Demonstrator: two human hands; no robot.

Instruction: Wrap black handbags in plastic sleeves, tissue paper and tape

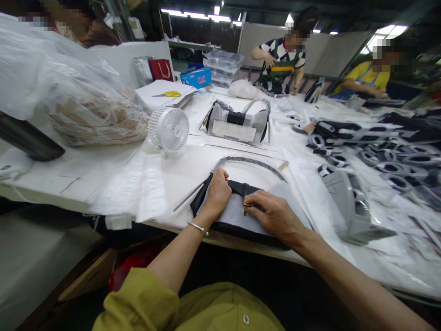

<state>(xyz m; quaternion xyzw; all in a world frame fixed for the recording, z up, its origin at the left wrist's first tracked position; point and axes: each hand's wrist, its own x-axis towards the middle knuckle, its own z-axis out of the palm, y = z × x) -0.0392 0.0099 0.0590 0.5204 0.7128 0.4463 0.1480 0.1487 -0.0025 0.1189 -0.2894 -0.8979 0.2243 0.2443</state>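
Note:
A grey and black shoe-upper piece [234, 214] lies flat on the white table [179, 170] in front of me. My left hand [217, 191] rests on its left part with fingers curled, pressing down the black edge. My right hand [272, 214] lies on its right part, thumb and forefinger pinched on a small tan tag at the black strip [245, 188]. A curved grey strip [251, 162] lies just beyond the piece.
A small white fan [168, 129] stands to the left, beside a plastic bag of tan pieces [89, 115]. A folded grey and black part [237, 122] sits behind. Several grey and black cut pieces [379, 151] cover the right side. Three other people work at the far end.

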